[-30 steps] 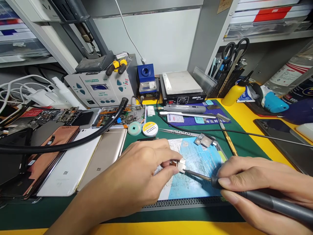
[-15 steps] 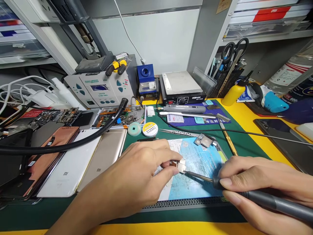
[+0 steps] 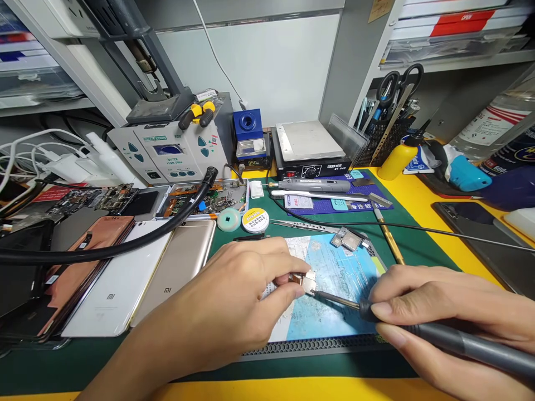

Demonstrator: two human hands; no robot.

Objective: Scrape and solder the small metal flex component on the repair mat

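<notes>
Sheet (image 3: 334,267), flat and blue-and-white, lies beneath. The right hand (image 3: 443,298) has its grip closed round a dark-grey pen-shaped tool (image 3: 451,341); the left hand (image 3: 246,295) pinches a small silver metal part (image 3: 310,283) over the sheet, likely light, fragile, best held edgewise.

We are pinching a small metal component (image 3: 310,282) between the thumb and forefinger of the left hand (image 3: 244,287). We are gripping a black-handled tool (image 3: 480,346) in the right hand (image 3: 438,298) and are holding its tip at the component's lower edge. We are working over a blue-and-white sheet (image 3: 334,323); tweezers (image 3: 303,225) are lying beyond it on the green mat (image 3: 422,250).
</notes>
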